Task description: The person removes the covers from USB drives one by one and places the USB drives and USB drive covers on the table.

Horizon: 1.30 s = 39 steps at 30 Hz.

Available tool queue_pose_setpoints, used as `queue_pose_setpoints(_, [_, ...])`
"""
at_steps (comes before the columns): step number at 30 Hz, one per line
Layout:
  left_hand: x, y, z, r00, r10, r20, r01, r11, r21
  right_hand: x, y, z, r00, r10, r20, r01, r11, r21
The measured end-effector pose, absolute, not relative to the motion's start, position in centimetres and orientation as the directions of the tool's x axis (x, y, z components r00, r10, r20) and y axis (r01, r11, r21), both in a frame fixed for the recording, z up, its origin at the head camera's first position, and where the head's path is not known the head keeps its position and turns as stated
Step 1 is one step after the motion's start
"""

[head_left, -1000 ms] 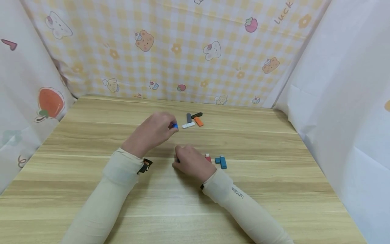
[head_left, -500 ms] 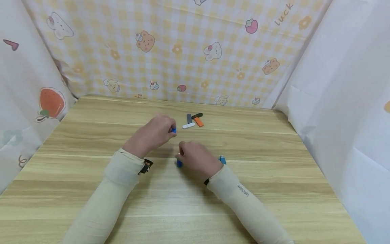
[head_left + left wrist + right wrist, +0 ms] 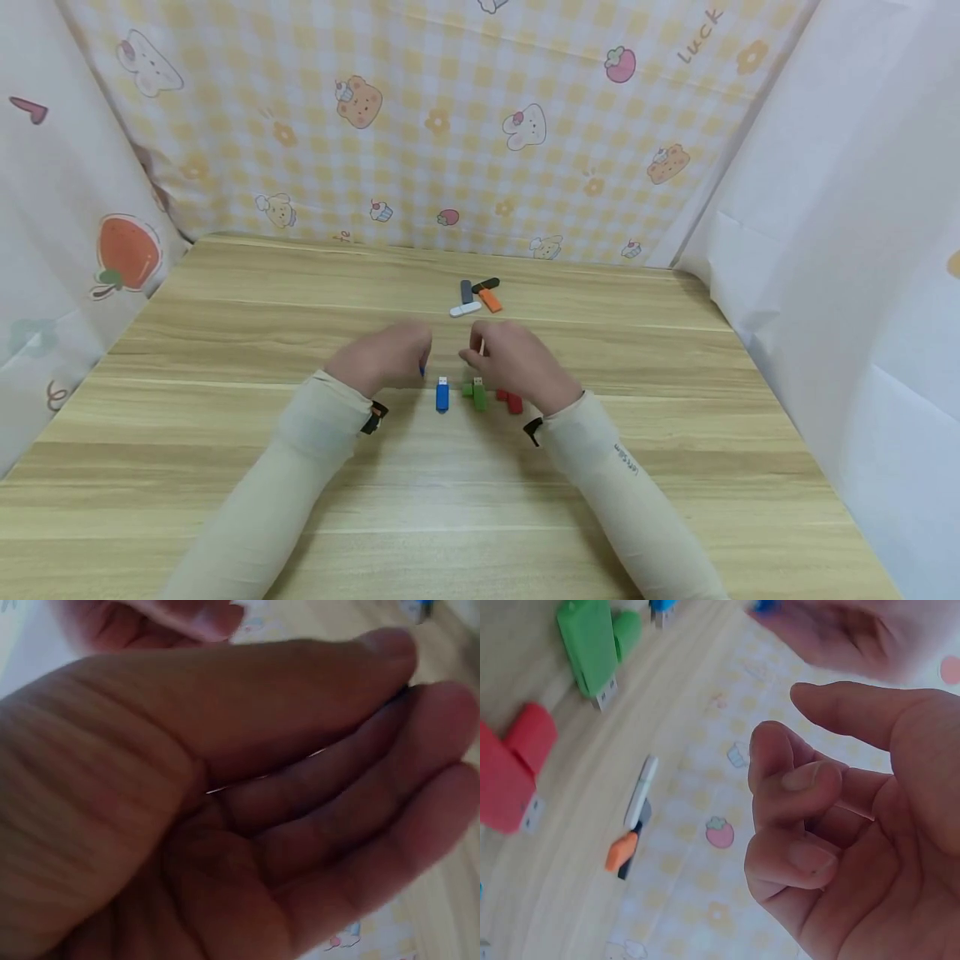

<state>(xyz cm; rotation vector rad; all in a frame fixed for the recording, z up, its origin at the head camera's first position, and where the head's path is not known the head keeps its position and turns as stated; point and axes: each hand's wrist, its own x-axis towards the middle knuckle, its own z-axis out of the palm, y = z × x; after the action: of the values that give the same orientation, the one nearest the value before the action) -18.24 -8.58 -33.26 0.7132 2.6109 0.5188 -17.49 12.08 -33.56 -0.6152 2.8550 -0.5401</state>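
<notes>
My left hand (image 3: 384,357) pinches a small blue USB cap (image 3: 766,605) between thumb and fingertips, mostly hidden by them in the head view. Just to its right, an uncapped blue USB stick (image 3: 442,395) lies on the table, metal plug facing away from me. My right hand (image 3: 522,367) hovers with nothing in its loosely bent fingers, thumb apart from them. Below it lie a green USB stick (image 3: 479,396) with its green cap (image 3: 467,389) alongside, and a red USB stick (image 3: 514,404) with a red cap (image 3: 531,737) touching its side.
Farther back, a white USB stick (image 3: 465,309), a grey one (image 3: 467,291), a black one (image 3: 487,285) and an orange one (image 3: 490,300) lie grouped together. A patterned curtain (image 3: 450,167) closes off the table's far edge (image 3: 585,265).
My right hand has let go of the blue USB stick and moved right and away, uncovering the green stick. My left hand, still pinching the blue cap, has come down toward the blue stick.
</notes>
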Motion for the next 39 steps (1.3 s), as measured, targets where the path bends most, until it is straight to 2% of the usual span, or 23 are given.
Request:
queue_pose_setpoints(4, [-17.9, -7.9, -33.9, -0.788, 0.515, -0.338, 0.363, 0.831, 0.421, -17.7, 12.8, -33.2, -0.898, -0.434, -0.072, -0.376, 0.842, -0.388])
queue_pose_setpoints(14, [-17.6, -6.3, -35.5, -0.815, 0.474, -0.333, 0.381, 0.872, 0.308, -18.1, 13.4, -32.7, -0.897, -0.436, -0.079, -0.368, 0.832, -0.414])
queue_pose_setpoints(39, [-17.7, -6.0, -35.3, -0.809, 0.460, -0.367, 0.328, 0.871, 0.366, -18.4, 14.6, -32.5, -0.903, -0.423, -0.073, -0.365, 0.846, -0.388])
